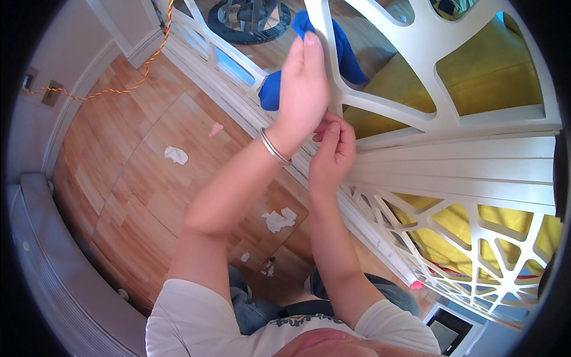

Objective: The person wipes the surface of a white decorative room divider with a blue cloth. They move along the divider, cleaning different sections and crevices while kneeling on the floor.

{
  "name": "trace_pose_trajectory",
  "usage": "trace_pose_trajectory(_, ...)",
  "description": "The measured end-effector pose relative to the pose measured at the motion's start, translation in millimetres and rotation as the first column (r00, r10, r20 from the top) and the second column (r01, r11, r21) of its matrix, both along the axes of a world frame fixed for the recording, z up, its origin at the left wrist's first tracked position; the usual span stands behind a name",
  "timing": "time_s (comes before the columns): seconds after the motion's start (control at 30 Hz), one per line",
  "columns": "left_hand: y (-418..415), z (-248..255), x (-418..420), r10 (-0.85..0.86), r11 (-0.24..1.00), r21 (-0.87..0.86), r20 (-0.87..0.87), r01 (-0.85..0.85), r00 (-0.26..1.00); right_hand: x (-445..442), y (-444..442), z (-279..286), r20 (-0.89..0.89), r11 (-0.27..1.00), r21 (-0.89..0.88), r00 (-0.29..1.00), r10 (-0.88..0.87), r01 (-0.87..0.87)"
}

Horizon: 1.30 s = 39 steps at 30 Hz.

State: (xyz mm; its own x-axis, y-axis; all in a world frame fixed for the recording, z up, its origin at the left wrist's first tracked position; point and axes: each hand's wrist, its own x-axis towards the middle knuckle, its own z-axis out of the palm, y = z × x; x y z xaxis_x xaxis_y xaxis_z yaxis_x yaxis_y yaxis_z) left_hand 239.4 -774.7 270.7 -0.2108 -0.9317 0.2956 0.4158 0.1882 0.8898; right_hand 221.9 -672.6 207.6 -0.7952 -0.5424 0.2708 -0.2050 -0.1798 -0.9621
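Observation:
My left hand (305, 87), with a silver bangle (272, 147) at the wrist, presses a blue cloth (350, 56) around an upright strut of a white openwork lattice panel (430, 56). Part of the cloth hangs behind the strut, and another bunch of it shows left of the hand. Just below, my right hand (334, 149) is curled beside the panel's lower edge, thumb against the fingers. No object shows in it; its fingertips are partly hidden near my left wrist.
Crumpled white tissues (279, 220) and a pink scrap (216, 129) lie on the wood floor (147, 178). A twisted red-yellow cord (134, 89) runs to a wall outlet. Behind the lattice is yellow upholstery (490, 85). A grey ridged unit (67, 267) stands at left.

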Motion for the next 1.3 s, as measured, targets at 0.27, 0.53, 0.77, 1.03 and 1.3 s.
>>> trace_pose_trajectory(0.27, -14.6, 11.9, -8.3, 0.157, 0.957, -0.229, -0.098, -0.176, 0.983, -6.8, 12.1, 12.0, -0.040, 0.999, -0.037, 0.999, 0.005, -0.007)
trace_pose_trajectory(0.53, -14.2, -43.2, 32.3, 0.275, 0.638, -0.698, 0.600, 0.324, 0.751, -18.6, 14.5, 18.5, -0.019, 0.993, -0.120, 1.000, -0.023, 0.021)
trace_pose_trajectory(0.77, -64.2, 14.2, 36.0, 0.808, 0.106, -0.988, 0.151, 0.112, 0.569, -14.4, 12.8, 35.3, -0.019, 0.997, -0.076, 1.000, -0.024, 0.022)
trace_pose_trajectory(1.03, -13.9, -17.6, 15.5, 0.429, 0.419, -0.875, 0.427, 0.244, 0.796, -13.9, 6.0, 38.4, 0.023, 0.994, -0.110, 0.999, -0.022, 0.025)
trace_pose_trajectory(1.3, 52.0, 0.5, -2.5, -0.275, 0.942, -0.148, 0.172, 0.301, 0.946, -21.3, 13.7, 50.0, 0.139, 0.973, -0.184, 0.983, -0.117, 0.142)
